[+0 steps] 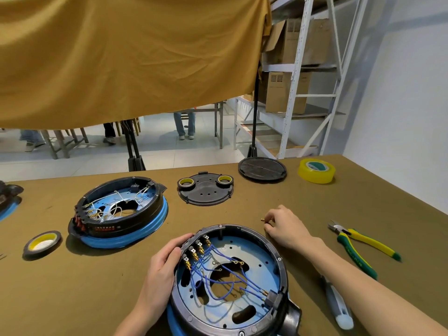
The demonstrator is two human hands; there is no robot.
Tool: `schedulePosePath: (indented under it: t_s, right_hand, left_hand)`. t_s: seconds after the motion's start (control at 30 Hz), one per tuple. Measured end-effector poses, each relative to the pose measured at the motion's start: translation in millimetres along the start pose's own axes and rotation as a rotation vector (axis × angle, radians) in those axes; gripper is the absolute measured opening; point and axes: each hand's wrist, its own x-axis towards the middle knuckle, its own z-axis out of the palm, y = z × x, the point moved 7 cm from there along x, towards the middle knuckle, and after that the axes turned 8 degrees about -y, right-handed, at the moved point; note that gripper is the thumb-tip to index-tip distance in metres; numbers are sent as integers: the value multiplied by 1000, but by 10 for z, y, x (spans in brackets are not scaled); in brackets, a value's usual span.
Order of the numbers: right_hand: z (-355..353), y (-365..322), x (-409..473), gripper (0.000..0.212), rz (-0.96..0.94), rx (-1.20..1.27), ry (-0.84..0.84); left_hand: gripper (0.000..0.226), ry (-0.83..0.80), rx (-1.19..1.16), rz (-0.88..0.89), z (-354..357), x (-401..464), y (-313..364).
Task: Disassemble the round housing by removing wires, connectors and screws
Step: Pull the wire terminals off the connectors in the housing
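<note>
Here, at lower centre of the frame, left hand (162,267) curled over the left rim of the round black housing with blue inner plate (230,282), fingers gripping beside the row of brass terminals (195,253). Blue wires (218,265) looping across the plate to a black connector (272,298) at lower right. Just right of the housing's top, right hand (284,226) pinching a small brass part (262,219) above the olive-brown table (97,287). At right, yellow-green cutting pliers (358,246) and a grey-white knife (338,304). At left, second round housing with white wires (118,209); beside it black tape roll (42,243). Further up, black cover plate (206,190), black disc (262,169), yellow tape roll (316,170).
</note>
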Motion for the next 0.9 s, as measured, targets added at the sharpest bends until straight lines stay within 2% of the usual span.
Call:
schedulePosePath:
  t_s: [0.13,0.27,0.3,0.37,0.47,0.53,0.73,0.9]
  right_hand:
    - [-117,-289,-123,17,-90,124,76]
    - [-379,-866,-402,15,-317,352,198]
    - [-424,-1017,-477,15,-380,373,196]
    - [-398,-1273,-565,14,-444,360,89]
    - [-149,-1461,-597,17,-409,163,-74]
    - [-40,-1496,-597,24,-383,65,-68]
    - [81,-1547,-532,29,-359,43,-94]
    - [94,-1543,-512,23,-367,38,-59]
  left_hand:
    - [36,-1,30,7,7,-4,24]
    - [36,3,41,7,10,-16,46]
    - [35,4,40,6,13,-22,51]
    - [34,4,38,3,18,-33,58]
    - [30,-40,39,-7,29,-53,73]
    - [32,-94,63,-9,37,-47,106]
    - [32,-158,166,-6,22,132,176]
    - [35,-223,-9,-88,100,235,41]
